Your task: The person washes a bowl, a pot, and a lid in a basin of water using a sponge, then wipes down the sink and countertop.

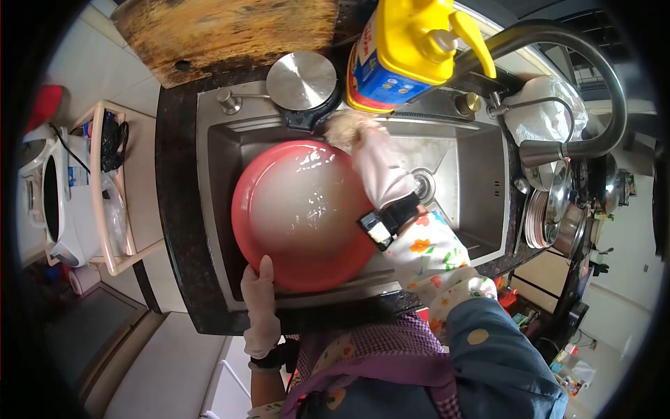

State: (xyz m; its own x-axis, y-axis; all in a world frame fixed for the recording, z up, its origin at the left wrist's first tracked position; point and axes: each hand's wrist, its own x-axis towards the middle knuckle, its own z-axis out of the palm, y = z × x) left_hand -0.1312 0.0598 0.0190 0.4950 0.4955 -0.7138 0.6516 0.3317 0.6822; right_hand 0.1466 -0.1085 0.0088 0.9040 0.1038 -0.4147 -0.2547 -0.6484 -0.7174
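Observation:
A red basin [307, 278] of cloudy water sits in the left bowl of the steel sink. At its near left rim is my gloved left hand [259, 286], thumb up along the edge and the other fingers mostly hidden; it grips the basin. My gloved right hand [368, 140] reaches over the basin's right side to the back of the sink, smeared by motion. Its fingers are closed on a beige fuzzy pad [340, 130], whose exact kind I cannot tell. Right behind it stands a yellow pump jug [398, 56] with a blue label.
A round metal strainer lid [301, 80] lies at the sink's back edge, before a worn wooden board [230, 35]. The sink's right bowl [481, 181] has a drain. A curved faucet [614, 91] arches at the right, near stacked plates [536, 220] and a plastic bag [544, 105].

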